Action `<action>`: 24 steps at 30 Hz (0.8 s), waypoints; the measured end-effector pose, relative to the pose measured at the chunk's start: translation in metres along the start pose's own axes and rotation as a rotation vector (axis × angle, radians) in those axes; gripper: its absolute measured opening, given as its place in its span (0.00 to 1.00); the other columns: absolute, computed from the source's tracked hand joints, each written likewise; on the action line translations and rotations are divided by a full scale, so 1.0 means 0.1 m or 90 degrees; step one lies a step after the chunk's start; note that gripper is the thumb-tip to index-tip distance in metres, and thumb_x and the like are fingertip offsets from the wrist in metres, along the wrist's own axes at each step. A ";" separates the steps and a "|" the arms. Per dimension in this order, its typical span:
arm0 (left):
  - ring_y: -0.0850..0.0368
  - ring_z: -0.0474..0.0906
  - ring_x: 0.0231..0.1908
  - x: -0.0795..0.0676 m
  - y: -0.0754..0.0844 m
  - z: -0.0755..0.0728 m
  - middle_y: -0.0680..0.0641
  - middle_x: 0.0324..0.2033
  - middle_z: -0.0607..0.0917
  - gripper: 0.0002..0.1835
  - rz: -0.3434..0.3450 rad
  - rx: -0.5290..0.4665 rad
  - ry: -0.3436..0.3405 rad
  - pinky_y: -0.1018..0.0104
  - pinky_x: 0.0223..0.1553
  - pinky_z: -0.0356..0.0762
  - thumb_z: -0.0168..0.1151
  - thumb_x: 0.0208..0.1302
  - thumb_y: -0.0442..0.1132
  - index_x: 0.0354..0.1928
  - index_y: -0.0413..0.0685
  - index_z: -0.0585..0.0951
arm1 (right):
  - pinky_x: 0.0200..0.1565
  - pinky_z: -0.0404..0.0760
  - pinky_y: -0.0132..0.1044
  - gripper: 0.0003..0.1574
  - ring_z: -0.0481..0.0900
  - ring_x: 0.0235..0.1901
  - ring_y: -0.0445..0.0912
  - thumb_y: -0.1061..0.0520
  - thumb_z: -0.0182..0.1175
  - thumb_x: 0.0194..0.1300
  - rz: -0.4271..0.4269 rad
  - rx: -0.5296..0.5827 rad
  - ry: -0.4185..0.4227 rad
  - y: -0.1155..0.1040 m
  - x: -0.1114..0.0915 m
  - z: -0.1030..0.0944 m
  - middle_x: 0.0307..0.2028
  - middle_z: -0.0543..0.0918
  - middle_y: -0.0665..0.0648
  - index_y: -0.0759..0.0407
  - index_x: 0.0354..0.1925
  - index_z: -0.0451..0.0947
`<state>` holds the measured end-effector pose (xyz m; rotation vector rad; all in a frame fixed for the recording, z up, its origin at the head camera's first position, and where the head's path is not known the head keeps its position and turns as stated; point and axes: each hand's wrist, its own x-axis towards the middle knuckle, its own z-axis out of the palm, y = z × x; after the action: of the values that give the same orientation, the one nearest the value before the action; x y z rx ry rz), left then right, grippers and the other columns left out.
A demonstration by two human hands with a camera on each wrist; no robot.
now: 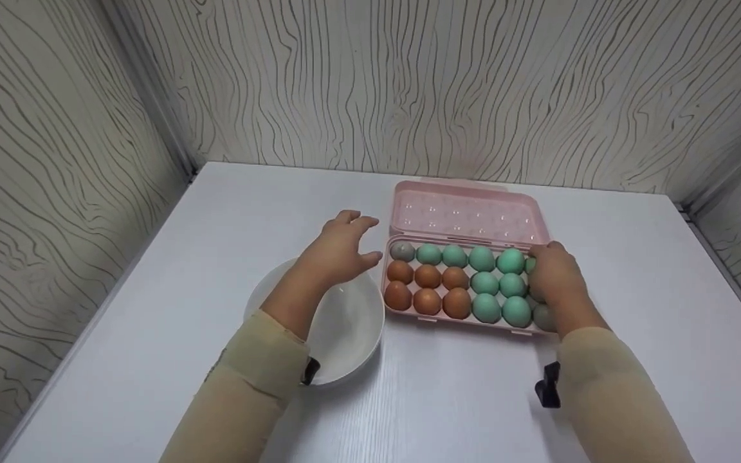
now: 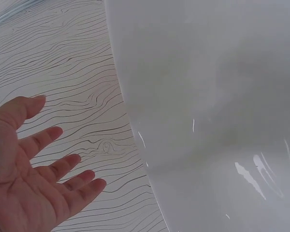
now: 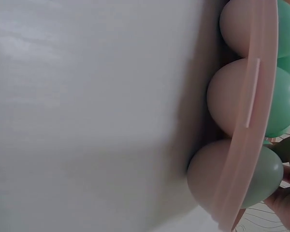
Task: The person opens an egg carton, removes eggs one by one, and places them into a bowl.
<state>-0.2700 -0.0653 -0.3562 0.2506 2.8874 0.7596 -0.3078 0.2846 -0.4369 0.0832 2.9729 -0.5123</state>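
A pink egg box [image 1: 431, 317] holds several eggs in three rows. Brown eggs [image 1: 427, 301] fill its front left part; green eggs [image 1: 485, 308] lie in the back row and right part. My right hand [image 1: 558, 276] reaches over the box's right end, fingers down among the right-most eggs. In the right wrist view its fingers [image 3: 286, 208] are beside a grey-green egg [image 3: 265, 180]; their grip is hidden. My left hand [image 1: 338, 251] is above a white bowl [image 1: 348, 328], fingers spread and slightly bent, palm bare in the left wrist view.
The egg box's pink lid [image 1: 467, 215] is folded back toward the rear wall [image 1: 409, 90]. The bowl stands left of the box, close to its front left corner. A white table [image 1: 448, 399] carries both, with wood-grain patterned panels on three sides.
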 end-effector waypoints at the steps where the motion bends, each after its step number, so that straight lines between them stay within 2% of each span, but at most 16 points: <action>1: 0.50 0.54 0.66 0.00 0.00 0.00 0.48 0.67 0.57 0.31 -0.002 -0.002 0.000 0.52 0.58 0.63 0.60 0.58 0.52 0.64 0.63 0.64 | 0.53 0.65 0.61 0.26 0.66 0.50 0.66 0.68 0.51 0.58 0.002 0.005 -0.001 0.01 0.00 -0.01 0.52 0.63 0.71 0.68 0.56 0.66; 8: 0.50 0.55 0.66 0.03 -0.01 0.01 0.48 0.66 0.59 0.31 -0.012 -0.017 0.009 0.54 0.58 0.64 0.61 0.58 0.51 0.64 0.63 0.65 | 0.54 0.62 0.62 0.28 0.64 0.52 0.66 0.58 0.56 0.61 0.012 0.052 0.003 0.05 0.00 -0.12 0.51 0.63 0.70 0.67 0.58 0.64; 14: 0.51 0.57 0.65 0.05 -0.03 0.00 0.49 0.66 0.60 0.31 -0.012 -0.034 0.013 0.54 0.59 0.63 0.61 0.58 0.51 0.64 0.62 0.65 | 0.54 0.63 0.62 0.29 0.64 0.53 0.66 0.61 0.54 0.59 0.009 0.086 0.031 0.06 -0.02 -0.22 0.52 0.64 0.71 0.67 0.59 0.64; 18: 0.50 0.57 0.65 0.06 -0.04 0.00 0.48 0.65 0.61 0.31 -0.001 -0.039 0.015 0.54 0.60 0.62 0.61 0.58 0.51 0.64 0.60 0.65 | 0.55 0.63 0.61 0.28 0.63 0.55 0.67 0.59 0.52 0.61 0.009 0.097 0.044 0.05 -0.04 -0.28 0.54 0.64 0.72 0.66 0.60 0.64; 24: 0.51 0.59 0.64 0.07 -0.02 0.01 0.48 0.64 0.62 0.30 -0.001 -0.060 0.024 0.56 0.60 0.62 0.60 0.58 0.50 0.64 0.59 0.66 | 0.56 0.65 0.57 0.28 0.63 0.59 0.64 0.56 0.53 0.64 0.014 0.189 0.059 0.05 -0.10 -0.35 0.60 0.64 0.69 0.63 0.61 0.64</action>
<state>-0.2771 -0.0655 -0.3588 0.2259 2.8754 0.9077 -0.3013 0.3009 -0.4044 0.1707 2.9547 -0.9690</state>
